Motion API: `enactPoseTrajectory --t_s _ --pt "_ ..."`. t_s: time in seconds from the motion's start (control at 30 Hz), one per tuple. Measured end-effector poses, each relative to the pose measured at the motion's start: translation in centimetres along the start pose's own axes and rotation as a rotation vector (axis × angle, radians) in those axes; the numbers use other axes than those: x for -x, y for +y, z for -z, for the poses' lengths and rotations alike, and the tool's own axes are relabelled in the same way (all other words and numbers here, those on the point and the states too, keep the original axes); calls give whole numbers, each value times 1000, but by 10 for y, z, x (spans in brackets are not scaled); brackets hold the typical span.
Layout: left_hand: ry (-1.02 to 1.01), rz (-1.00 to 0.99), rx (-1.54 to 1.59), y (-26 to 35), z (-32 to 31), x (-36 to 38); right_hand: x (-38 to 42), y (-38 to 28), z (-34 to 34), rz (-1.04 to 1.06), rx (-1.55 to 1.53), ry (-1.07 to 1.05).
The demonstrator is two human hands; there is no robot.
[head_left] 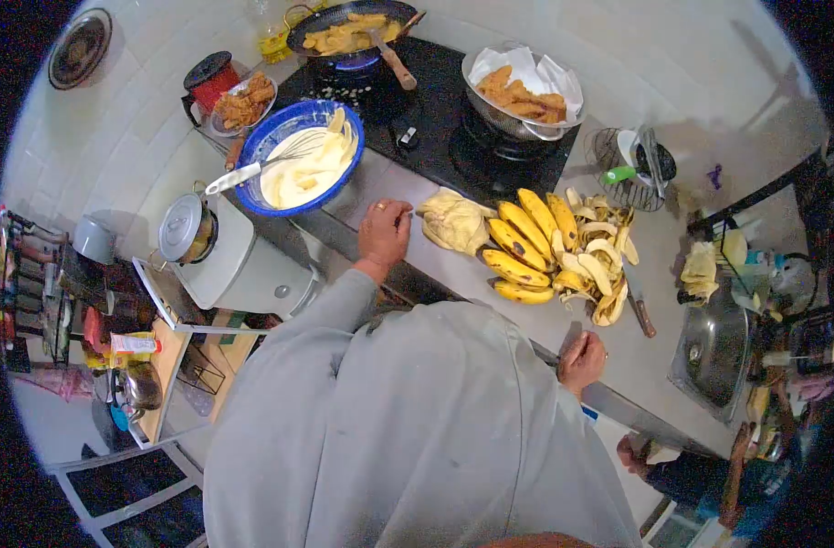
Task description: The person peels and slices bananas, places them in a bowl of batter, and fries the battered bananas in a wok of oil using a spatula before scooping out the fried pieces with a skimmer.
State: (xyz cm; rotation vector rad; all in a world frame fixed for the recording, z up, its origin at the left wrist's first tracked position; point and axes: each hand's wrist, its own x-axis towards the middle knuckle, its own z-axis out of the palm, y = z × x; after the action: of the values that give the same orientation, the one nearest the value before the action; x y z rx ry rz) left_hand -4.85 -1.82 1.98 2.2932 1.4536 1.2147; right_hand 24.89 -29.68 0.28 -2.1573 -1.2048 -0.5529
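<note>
My left hand rests at the counter's front edge, its fingers curled in and nothing visible in it. It is between a blue bowl of pale batter and a crumpled yellowish cloth or bag. A whisk with a white handle leans in the batter. My right hand, also curled and holding nothing I can see, lies on the counter edge to the right. Ahead of it are yellow bananas, a heap of banana peels and a knife.
A wok of frying pieces sits over a blue flame, with a wooden-handled utensil. A paper-lined strainer holds fried pieces; more fill a small bowl. A sink is right. Another person's hand shows at lower right.
</note>
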Motion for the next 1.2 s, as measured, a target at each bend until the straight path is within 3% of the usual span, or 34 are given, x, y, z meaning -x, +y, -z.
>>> enactPoseTrajectory --t_s 0.23,0.37,0.43,0.47,0.57,0.7,0.77,0.9,0.97,1.0,1.1,1.2 --pt "-25 16 33 -2 -1 1 0 -6 2 -52 12 -13" --pt "-34 40 27 3 4 -1 -2 -5 -1 25 -25 84" --pt "-7 5 79 0 3 0 -6 -15 10 -177 -110 -59" --pt "1 7 80 -1 3 1 -3 -13 7 -170 -111 -56" --pt "-19 -21 96 -7 4 1 4 1 -3 -286 -306 157" --pt "-79 -76 197 -12 11 -1 -15 -25 6 -348 -346 155" --pt "-110 -70 246 -14 17 -3 -27 -36 -2 -141 -456 309" --pt "-269 -30 486 -28 23 -3 -51 -74 -14 -82 -541 280" --pt "-400 25 671 -34 35 -2 -68 -108 -14 133 -468 272" --pt "-392 29 672 -40 39 0 -72 -115 -20 141 -471 269" --pt "-521 62 853 -61 53 8 -91 -144 -36 278 -589 176" --pt "-595 113 935 -81 79 15 -115 -181 -44 244 -670 25"
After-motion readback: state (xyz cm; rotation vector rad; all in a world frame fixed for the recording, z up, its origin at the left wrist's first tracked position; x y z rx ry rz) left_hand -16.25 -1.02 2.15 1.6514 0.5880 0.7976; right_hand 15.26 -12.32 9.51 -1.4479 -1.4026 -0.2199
